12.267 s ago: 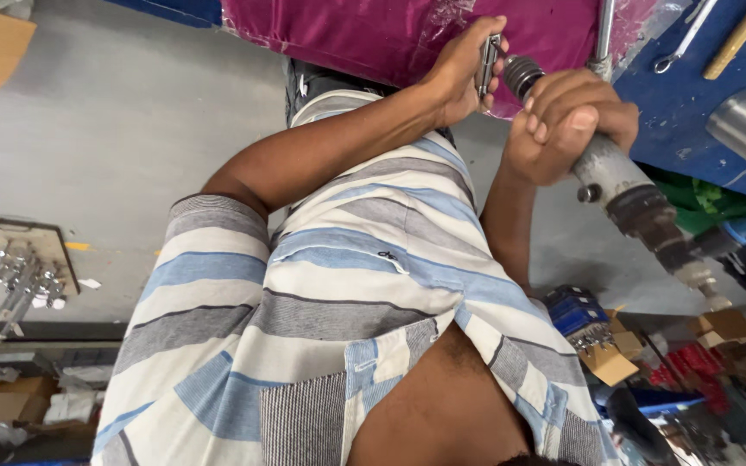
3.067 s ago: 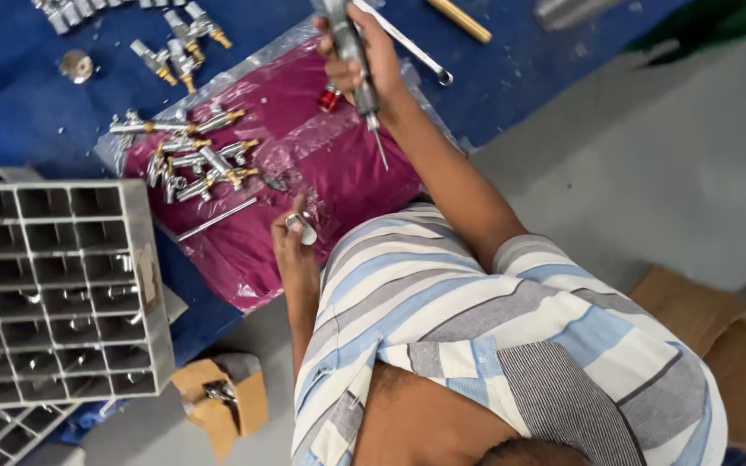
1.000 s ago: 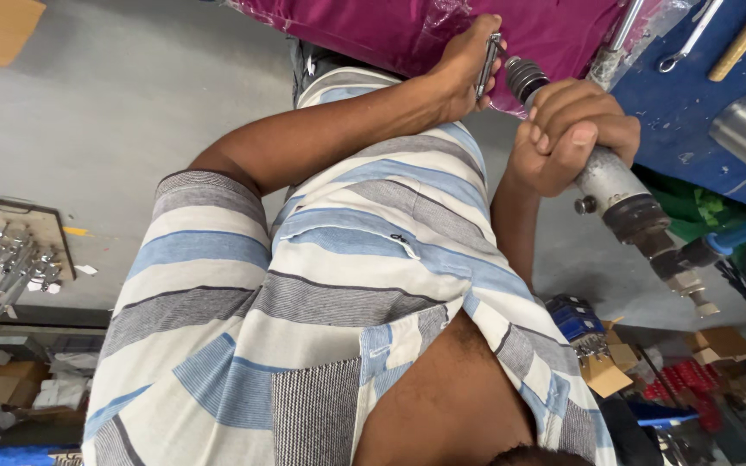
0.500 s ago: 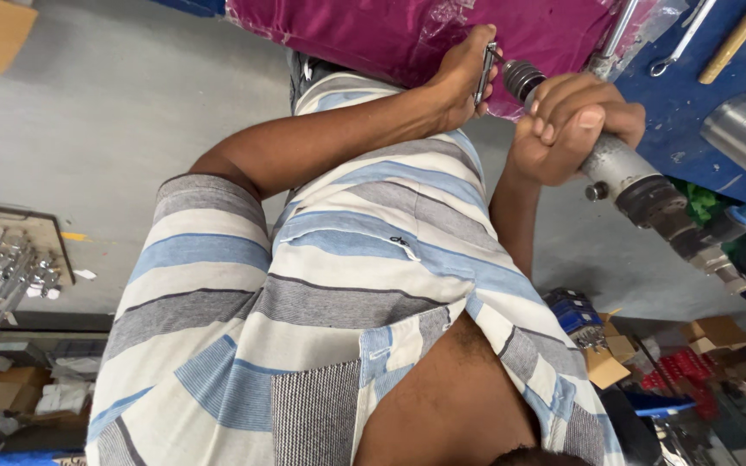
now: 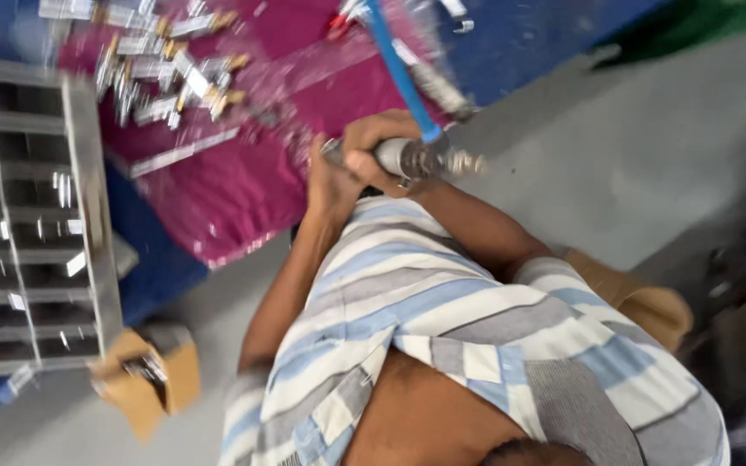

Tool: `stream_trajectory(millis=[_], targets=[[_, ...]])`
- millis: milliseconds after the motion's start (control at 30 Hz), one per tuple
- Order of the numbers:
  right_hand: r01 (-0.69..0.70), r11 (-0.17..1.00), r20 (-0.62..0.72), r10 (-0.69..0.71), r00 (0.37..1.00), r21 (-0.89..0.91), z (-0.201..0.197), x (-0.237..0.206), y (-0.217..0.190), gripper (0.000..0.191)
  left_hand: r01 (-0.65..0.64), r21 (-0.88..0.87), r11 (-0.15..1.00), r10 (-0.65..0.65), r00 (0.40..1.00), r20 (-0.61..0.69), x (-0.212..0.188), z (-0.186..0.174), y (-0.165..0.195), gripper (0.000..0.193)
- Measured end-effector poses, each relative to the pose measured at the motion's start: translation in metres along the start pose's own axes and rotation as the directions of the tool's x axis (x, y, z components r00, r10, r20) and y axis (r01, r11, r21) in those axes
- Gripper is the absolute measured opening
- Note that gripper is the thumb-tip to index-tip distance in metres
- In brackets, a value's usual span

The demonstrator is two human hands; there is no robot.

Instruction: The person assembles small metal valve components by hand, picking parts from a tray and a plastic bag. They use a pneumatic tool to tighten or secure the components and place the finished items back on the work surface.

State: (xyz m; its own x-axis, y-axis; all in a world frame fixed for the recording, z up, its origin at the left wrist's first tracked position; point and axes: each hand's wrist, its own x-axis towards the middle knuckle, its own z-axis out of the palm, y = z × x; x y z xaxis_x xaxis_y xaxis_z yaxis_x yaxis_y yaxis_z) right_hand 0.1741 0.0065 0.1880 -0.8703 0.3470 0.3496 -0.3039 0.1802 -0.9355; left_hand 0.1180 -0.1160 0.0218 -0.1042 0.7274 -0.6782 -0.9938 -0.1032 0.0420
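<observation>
View has swung since half a second ago: the grey floor is gone from upper left, and the magenta cloth (image 5: 218,198) on the blue bench (image 5: 520,34) is back in frame, scattered silver and brass fittings (image 5: 166,78) on it. Our right hand (image 5: 382,142) is wrapped tight round the grey cylindrical metal air tool (image 5: 407,158), blue hose (image 5: 399,73) running off it up toward the bench. Our left hand (image 5: 331,177) sits just beside it at the tool's left end, closed around something there; motion blur hides what. The tool's long axis lies roughly level, left to right, over the cloth edge. The grey metal grid rack (image 5: 28,233) stands far left, an open cardboard box (image 5: 148,380) below it.
</observation>
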Motion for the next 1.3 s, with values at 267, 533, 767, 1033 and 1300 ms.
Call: stream_trajectory(millis=[267,533,767,1033,1300], targets=[[-0.228,0.364,0.019,0.496,0.868,0.903,-0.032,0.115,0.091,0.034,-0.461,0.638,0.617,0.586,0.810,0.019,-0.094,-0.004,0.034,0.064],[-0.470,0.882,-0.343,0.446,0.827,0.012,-0.017,0.150,0.159,0.064,-0.626,0.742,0.240,0.775,0.584,0.242,-0.110,0.028,0.026,0.030],[-0.090,0.944,0.268,0.180,0.946,-0.318,-0.015,0.038,0.062,0.041,-0.636,0.741,0.215,0.825,0.525,0.211,-0.100,0.063,0.044,0.022],[-0.766,0.433,0.248,0.769,0.589,0.476,-0.064,0.043,0.060,0.041,-0.512,0.597,-0.618,0.442,0.401,0.802,-0.070,0.124,0.068,0.034],[-0.151,0.862,-0.114,0.109,0.988,-0.484,-0.153,0.103,0.082,0.032,-0.621,0.776,0.113,0.664,0.628,0.406,0.025,0.215,0.101,0.042]])
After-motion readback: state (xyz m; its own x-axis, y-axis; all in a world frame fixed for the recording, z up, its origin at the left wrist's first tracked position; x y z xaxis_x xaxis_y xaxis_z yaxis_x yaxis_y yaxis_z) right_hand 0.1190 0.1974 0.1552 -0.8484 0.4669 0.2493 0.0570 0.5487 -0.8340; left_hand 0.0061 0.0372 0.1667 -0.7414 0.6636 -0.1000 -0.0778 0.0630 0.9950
